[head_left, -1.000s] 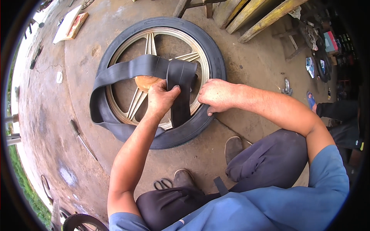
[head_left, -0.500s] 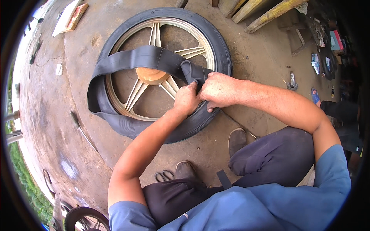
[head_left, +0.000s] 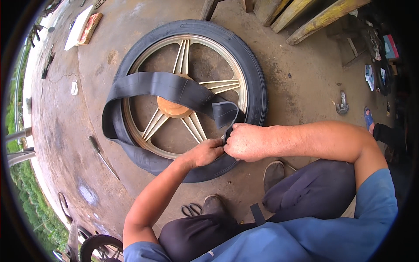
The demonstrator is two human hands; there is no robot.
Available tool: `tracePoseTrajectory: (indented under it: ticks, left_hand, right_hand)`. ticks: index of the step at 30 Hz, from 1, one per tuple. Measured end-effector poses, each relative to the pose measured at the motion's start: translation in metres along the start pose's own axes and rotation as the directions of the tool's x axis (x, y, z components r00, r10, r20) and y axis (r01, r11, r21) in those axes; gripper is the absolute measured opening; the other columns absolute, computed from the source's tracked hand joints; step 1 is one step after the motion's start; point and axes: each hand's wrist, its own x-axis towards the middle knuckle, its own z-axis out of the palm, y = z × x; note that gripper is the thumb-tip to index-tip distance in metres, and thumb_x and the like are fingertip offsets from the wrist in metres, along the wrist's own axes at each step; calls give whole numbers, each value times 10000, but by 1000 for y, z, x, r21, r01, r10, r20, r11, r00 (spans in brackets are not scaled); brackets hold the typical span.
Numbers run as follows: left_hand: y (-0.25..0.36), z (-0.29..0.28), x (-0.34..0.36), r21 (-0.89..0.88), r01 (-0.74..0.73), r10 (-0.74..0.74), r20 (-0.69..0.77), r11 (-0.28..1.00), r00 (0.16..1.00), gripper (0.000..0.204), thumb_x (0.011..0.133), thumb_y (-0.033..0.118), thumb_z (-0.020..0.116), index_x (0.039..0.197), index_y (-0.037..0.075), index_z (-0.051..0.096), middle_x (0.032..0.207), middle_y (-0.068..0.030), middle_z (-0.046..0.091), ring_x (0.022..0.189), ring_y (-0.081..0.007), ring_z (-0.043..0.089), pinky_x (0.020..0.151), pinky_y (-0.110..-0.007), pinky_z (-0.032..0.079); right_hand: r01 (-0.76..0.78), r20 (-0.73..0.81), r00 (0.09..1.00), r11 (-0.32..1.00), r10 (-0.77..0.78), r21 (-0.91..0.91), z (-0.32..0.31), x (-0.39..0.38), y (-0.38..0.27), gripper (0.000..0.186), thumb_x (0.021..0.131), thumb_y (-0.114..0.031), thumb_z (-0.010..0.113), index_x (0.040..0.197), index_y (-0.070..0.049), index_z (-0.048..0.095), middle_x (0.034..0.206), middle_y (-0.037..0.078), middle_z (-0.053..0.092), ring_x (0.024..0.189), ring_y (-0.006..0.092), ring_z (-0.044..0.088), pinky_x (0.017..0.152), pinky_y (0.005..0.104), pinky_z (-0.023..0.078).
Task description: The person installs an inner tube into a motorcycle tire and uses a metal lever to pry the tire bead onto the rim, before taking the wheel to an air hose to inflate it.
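Observation:
A motorcycle wheel with pale metal spokes (head_left: 182, 56) and a black tyre (head_left: 258, 78) lies flat on the ground in front of me. Across its hub (head_left: 172, 108) and around its left side loops a flat, deflated black inner tube (head_left: 155, 84). A folded part of the tube bends over near the right rim. My left hand (head_left: 206, 153) pinches the tube at the near right of the wheel. Right beside it, almost touching, my right hand (head_left: 245, 142) is closed on the same stretch of tube. The fingertips of both hands are partly hidden.
A screwdriver (head_left: 104, 157) lies left of the wheel, and scissors (head_left: 192, 210) lie by my left shoe. Wooden legs (head_left: 325, 22) stand at the far right. A metal part (head_left: 342, 104) rests on the ground to the right. Another wheel (head_left: 100, 249) shows at the lower left.
Both hands have moved toward me along the wheel's right side, still gripping the tube. The folded part of the tube now stands out more beyond my right hand. The whole view has shifted slightly.

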Motion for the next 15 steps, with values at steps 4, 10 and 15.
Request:
tracePoseTrajectory:
  ticks: [4,10,15]
  left_hand:
    - [31,9,-47,170,154,-174,111,973,978,851,978,503,608,1552,-72,352,1573,-270,429,1488,-337,395,1244,-376,277]
    - [41,11,-43,195,201,-220,80,960,972,939,950,643,609,1543,-53,391,1555,-267,456,1475,-340,420,1230,-369,303]
    - [22,25,-37,187,174,-175,-15,967,985,736,1024,558,560,1418,-63,529,1392,-270,608,1338,-330,572,1114,-400,436]
  right_hand:
    - [-35,-355,882,794,309,607,-58,-7,25,241,849,-276,781,862,-44,717,836,149,705,819,338,720,703,424,570]
    - [-305,-281,843,838,458,452,-58,94,142,566,793,-523,794,998,-2,711,931,224,721,921,406,707,810,499,553]
    - [-90,-778,295,826,555,556,-104,38,192,328,807,-331,705,848,-5,722,735,229,694,722,362,728,700,427,592]
